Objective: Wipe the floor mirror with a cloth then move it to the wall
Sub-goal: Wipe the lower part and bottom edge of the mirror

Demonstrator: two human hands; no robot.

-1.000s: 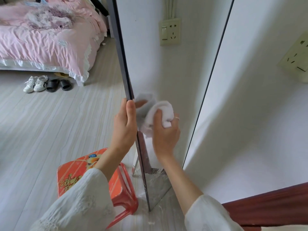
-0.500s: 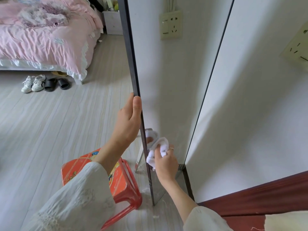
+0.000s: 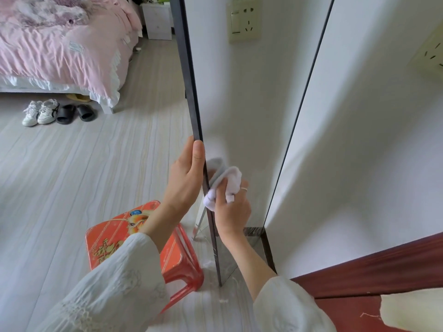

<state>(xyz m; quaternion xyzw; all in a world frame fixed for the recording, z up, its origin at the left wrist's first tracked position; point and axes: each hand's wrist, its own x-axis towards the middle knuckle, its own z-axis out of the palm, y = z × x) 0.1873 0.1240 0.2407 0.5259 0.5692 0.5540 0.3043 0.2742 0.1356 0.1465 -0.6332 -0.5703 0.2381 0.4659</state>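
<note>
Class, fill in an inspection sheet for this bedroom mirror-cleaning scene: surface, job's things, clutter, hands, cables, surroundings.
Surface: pale plank floor, white fluff near the mirror's foot.
Job's things: floor mirror, dark-framed, standing upright; white cloth bunched against the glass.
Clutter: red plastic stool beside the mirror; white sneakers and black slippers by the bed.
Hands: left hand grips the mirror's frame edge; right hand presses the cloth to the glass.
Cables: nothing seen for certain.
Surroundings: bed with pink bedding, white wall with a socket, dark red woodwork.
</note>
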